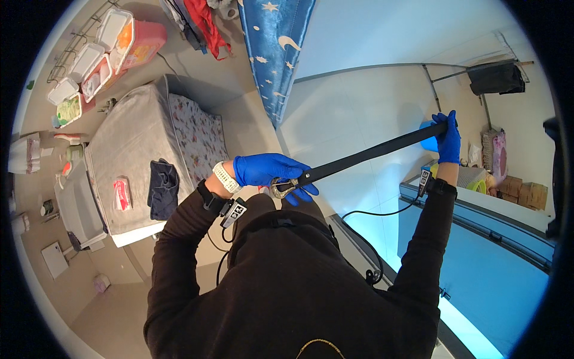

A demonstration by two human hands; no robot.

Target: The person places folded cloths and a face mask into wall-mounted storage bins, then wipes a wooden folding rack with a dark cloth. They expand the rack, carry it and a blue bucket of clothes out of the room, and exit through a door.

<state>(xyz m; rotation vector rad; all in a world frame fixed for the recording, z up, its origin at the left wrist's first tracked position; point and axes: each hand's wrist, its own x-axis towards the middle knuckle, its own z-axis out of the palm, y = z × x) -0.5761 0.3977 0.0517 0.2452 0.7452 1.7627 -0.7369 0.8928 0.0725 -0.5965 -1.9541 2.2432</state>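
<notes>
A black belt (372,152) stretches nearly straight between my two blue-gloved hands, sloping up to the right in front of my legs. My left hand (269,169) holds its buckle end, the thumb on top of the strap and the other fingers spread beneath. The ornate silver-toned buckle (281,187) hangs at the left fingers. My right hand (447,139) is closed around the other end of the strap and covers the tip. Behind the right hand a blue container (429,142) partly shows.
A grey fabric cover (130,116) on the left bears folded dark cloth (162,188) and a pink-and-white packet (121,194). A blue star-and-moon curtain (273,58) hangs ahead. Lidded pink bins (143,45) are at upper left. Cardboard boxes (531,194) sit at right. A cable (376,214) trails from my right wrist.
</notes>
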